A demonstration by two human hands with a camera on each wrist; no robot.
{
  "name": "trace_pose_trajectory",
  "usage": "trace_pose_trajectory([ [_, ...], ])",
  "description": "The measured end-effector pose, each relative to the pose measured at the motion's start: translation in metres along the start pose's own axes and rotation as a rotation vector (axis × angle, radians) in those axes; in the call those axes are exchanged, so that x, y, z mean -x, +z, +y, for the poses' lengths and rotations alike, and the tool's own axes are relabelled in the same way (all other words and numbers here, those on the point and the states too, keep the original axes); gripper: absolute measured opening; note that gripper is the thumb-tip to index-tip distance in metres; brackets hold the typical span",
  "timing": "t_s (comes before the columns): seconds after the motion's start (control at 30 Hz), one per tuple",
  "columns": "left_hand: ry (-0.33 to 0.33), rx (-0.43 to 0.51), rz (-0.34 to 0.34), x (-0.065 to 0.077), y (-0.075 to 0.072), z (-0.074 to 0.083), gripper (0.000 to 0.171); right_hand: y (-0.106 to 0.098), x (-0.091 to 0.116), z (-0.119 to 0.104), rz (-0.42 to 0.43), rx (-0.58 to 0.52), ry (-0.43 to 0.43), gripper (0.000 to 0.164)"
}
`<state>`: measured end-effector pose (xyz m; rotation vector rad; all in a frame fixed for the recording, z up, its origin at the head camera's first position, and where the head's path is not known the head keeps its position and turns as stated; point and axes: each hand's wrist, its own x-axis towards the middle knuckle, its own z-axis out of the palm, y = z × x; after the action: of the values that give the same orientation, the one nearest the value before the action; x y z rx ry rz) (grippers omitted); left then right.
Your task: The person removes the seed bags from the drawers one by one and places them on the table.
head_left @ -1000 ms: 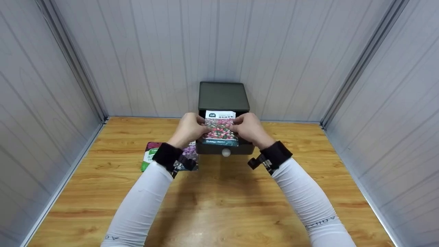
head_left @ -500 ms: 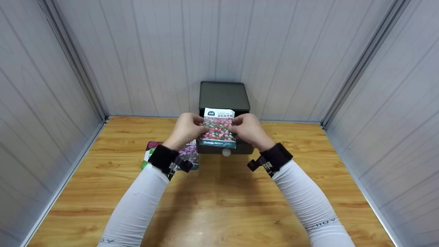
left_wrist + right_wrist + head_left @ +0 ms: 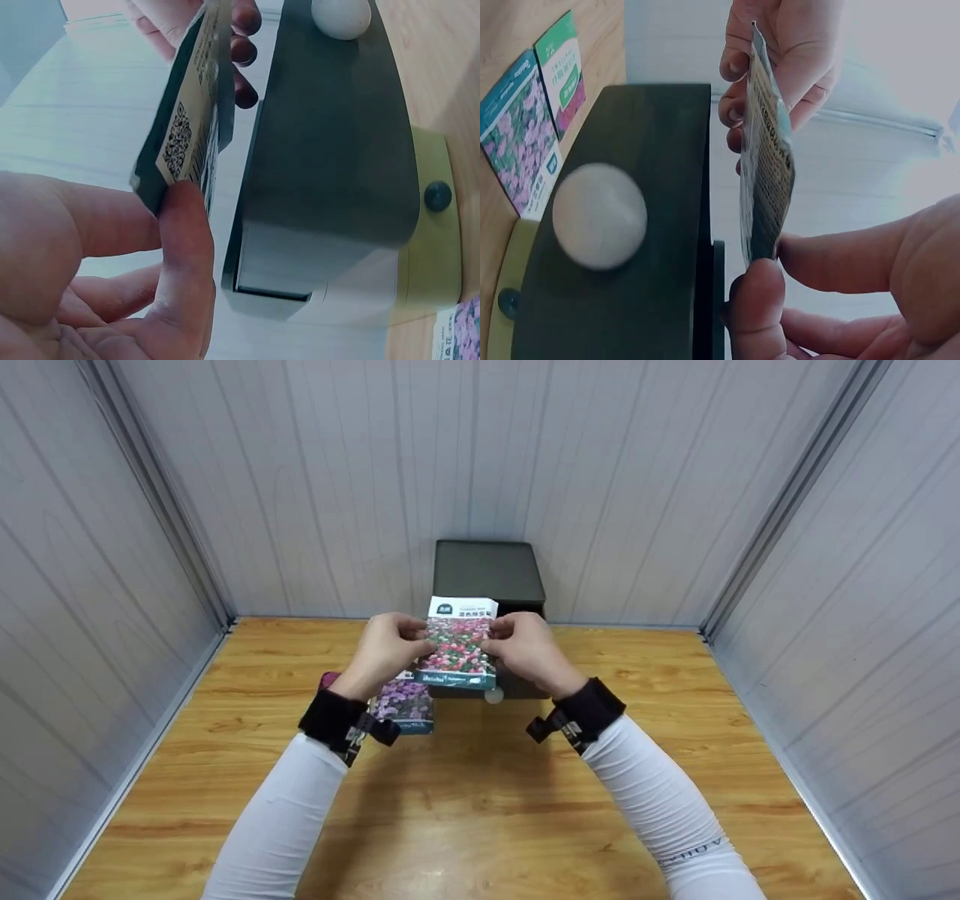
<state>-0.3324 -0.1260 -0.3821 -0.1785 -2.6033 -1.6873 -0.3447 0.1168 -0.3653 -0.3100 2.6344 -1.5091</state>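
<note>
A flower seed packet (image 3: 457,645) with pink and red blooms and a white top is held face up in the head view. My left hand (image 3: 384,651) pinches its left edge between thumb and fingers. The opposite edge is pinched by my right hand (image 3: 531,652). Printed text and a QR code show on the packet's back (image 3: 180,142) in the left wrist view. Behind and below it stands a dark green drawer box (image 3: 487,570). Its upper drawer (image 3: 330,150), with a white knob (image 3: 493,695), is pulled out; the packet hides most of its opening.
A purple-flower seed packet (image 3: 405,705) lies on the wooden table left of the box. Beside it is a green and maroon packet (image 3: 564,67), mostly hidden by my left wrist in the head view. A yellow-green lower drawer (image 3: 435,247) has a dark knob (image 3: 438,196).
Both hands have lifted the pink-flower seed packet from over the open drawer and carried it to the left and slightly toward me. The drawer box and the table packets stay put.
</note>
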Motion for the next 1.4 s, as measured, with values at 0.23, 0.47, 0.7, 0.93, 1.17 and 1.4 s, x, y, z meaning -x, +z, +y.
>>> trace_pose_trajectory([
  [0.23, -0.015, -0.011, 0.015, 0.007, -0.014, -0.005, 0.045, 0.014, 0.002, -0.009, 0.010, 0.059, -0.010, 0.040],
  [0.47, -0.029, -0.025, 0.032, 0.011, -0.024, -0.012, 0.046, 0.026, 0.003, -0.013, -0.031, -0.014, -0.018, 0.045],
  [0.7, -0.068, -0.011, 0.030, 0.016, -0.036, -0.021, 0.048, 0.038, 0.002, -0.016, -0.044, 0.011, -0.053, 0.046],
  [0.93, -0.084, -0.011, 0.044, 0.023, -0.049, -0.029, 0.048, 0.055, -0.001, -0.021, -0.040, 0.037, -0.032, 0.041],
  [1.17, -0.064, -0.005, 0.040, 0.031, -0.059, -0.041, 0.049, 0.069, -0.003, -0.024, -0.058, 0.093, -0.058, 0.039],
  [1.4, -0.046, 0.007, 0.062, 0.038, -0.066, -0.051, 0.049, 0.081, -0.004, -0.031, -0.061, 0.185, -0.092, 0.041],
])
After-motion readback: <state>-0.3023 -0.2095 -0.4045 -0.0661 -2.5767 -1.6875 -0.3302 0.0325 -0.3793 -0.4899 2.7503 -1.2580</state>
